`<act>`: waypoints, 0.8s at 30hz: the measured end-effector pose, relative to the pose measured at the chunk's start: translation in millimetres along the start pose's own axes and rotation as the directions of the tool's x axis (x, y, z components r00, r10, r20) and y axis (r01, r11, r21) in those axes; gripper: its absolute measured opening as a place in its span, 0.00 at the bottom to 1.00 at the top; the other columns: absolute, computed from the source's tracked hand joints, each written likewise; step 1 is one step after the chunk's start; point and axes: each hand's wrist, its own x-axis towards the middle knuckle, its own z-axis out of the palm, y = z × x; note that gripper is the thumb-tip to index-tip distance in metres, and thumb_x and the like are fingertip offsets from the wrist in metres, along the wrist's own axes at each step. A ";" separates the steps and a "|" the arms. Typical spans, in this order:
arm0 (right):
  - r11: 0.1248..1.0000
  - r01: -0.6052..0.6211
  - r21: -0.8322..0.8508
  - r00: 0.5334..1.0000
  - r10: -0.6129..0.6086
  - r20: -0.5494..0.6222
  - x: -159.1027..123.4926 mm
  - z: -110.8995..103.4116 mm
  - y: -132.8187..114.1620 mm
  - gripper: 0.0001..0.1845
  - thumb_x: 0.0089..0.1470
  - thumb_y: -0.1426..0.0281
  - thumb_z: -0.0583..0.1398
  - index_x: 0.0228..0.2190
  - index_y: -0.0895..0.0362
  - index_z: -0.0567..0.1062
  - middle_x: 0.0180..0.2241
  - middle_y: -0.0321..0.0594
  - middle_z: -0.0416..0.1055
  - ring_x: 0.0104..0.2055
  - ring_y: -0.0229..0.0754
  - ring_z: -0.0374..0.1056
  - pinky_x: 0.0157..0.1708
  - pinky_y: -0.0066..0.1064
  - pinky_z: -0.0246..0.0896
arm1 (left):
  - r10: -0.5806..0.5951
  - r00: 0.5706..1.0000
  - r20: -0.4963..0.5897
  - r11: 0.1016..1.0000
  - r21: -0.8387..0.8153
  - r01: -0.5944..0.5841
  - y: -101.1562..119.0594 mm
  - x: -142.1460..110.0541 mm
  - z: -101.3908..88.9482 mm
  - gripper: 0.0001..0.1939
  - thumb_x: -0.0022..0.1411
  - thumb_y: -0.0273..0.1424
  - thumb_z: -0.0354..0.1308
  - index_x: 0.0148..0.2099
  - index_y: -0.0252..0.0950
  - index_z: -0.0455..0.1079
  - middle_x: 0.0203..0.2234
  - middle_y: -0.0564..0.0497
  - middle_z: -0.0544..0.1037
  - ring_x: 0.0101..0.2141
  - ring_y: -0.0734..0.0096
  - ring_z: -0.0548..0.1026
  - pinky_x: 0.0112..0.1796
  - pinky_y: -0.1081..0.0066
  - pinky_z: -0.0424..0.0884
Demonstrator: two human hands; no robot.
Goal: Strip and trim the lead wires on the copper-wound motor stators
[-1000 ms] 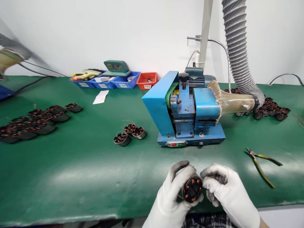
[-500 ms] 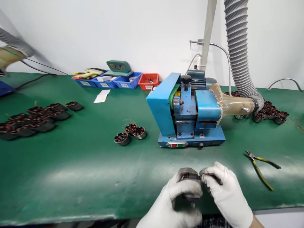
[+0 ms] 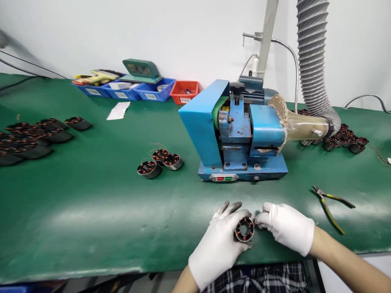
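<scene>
My left hand (image 3: 224, 236), in a white glove with dirty fingertips, grips a motor stator (image 3: 253, 231) by its rim. The stator is a short metal ring with copper windings, its round opening turned up towards me. Just to its right is my right hand (image 3: 282, 224), gloved too, with thumb and fingers pinched together close to the ring's edge. Whatever lies in that pinch, perhaps a wire end, is too small to make out. Beyond my hands stands a blue belt grinding machine (image 3: 241, 160) with red and green buttons.
Three stators (image 3: 149, 170) stand left of the machine. More stators (image 3: 33, 150) are grouped at far left, others (image 3: 356, 147) at right. Cutting pliers (image 3: 328, 203) lie open on the green table (image 3: 106, 228). Behind are blue bins (image 3: 152, 94), a red bin (image 3: 184, 92) and a grey hose (image 3: 314, 61).
My left hand has turned the stator so its open face shows. My right hand has drawn slightly away from it, still pinched. The whole view has shifted a little.
</scene>
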 end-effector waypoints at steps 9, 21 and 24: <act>0.889 -0.383 -0.251 0.924 0.373 -0.087 -82.9 -44.1 95.8 0.15 0.59 0.66 0.51 0.39 0.56 0.75 0.35 0.45 0.72 0.33 0.44 0.69 0.34 0.34 0.65 | -0.069 0.996 -0.062 0.997 0.038 0.071 6.5 -7.3 8.6 0.28 0.40 0.27 0.69 0.46 0.38 0.66 0.49 0.42 0.73 0.54 0.48 0.66 0.53 0.46 0.62; 0.402 -0.904 -0.146 0.418 0.756 -0.504 -107.7 -0.6 73.0 0.23 0.55 0.59 0.50 0.44 0.63 0.70 0.40 0.55 0.70 0.36 0.56 0.70 0.34 0.43 0.65 | -0.119 0.981 0.154 0.981 0.173 0.092 46.8 13.2 16.5 0.14 0.61 0.24 0.42 0.40 0.39 0.69 0.36 0.46 0.73 0.36 0.56 0.70 0.36 0.54 0.66; 0.556 -0.792 0.254 0.522 0.831 -0.194 -118.8 2.1 42.5 0.23 0.53 0.61 0.52 0.47 0.61 0.69 0.46 0.52 0.70 0.44 0.54 0.69 0.44 0.42 0.64 | -0.091 0.980 0.177 0.989 0.129 0.069 51.7 15.4 20.0 0.14 0.61 0.24 0.43 0.38 0.39 0.69 0.34 0.47 0.73 0.35 0.56 0.68 0.36 0.54 0.65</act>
